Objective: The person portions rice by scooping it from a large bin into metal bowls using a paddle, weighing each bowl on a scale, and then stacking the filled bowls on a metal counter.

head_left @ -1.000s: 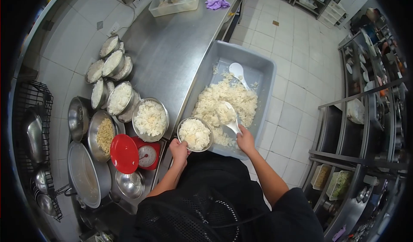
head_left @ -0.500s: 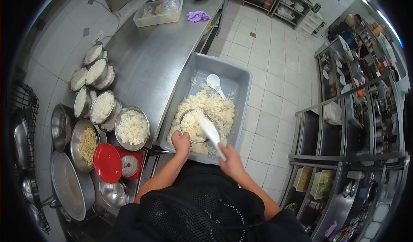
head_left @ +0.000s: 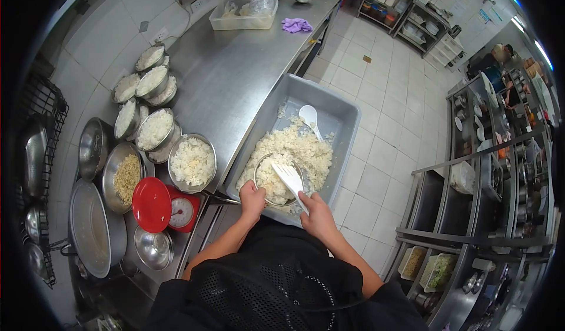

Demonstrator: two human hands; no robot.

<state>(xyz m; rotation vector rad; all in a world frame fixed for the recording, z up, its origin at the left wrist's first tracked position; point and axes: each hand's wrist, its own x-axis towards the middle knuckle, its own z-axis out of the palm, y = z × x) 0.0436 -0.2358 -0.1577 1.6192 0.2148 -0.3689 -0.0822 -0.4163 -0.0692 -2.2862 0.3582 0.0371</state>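
My left hand [head_left: 253, 198] grips the near-left rim of a metal bowl [head_left: 257, 174] heaped with cooked rice. In my right hand [head_left: 318, 212] is a white rice paddle [head_left: 288, 179], its blade lying over the rice in the bowl. Both hands are closed. The bowl is above the near end of a grey plastic tub [head_left: 347, 131]; whether it rests on the rice below cannot be seen. Loose rice [head_left: 294, 139] covers much of the tub's floor. A second white paddle [head_left: 309, 119] lies farther back in the tub, its handle end against the rice.
On the left, several rice-filled metal bowls [head_left: 155, 128] are stacked beside the steel counter [head_left: 235, 60]. Near them are a bowl of brown crumbs [head_left: 126, 181], a red scale [head_left: 182, 210] and a large pot [head_left: 94, 237]. Steel shelving [head_left: 447, 237] stands right. Someone works at the far right.
The paddle's blade has gone from blurred to sharp, now turned flatter over the rice in the bowl. The whole view has shifted slightly; my left hand keeps the bowl.
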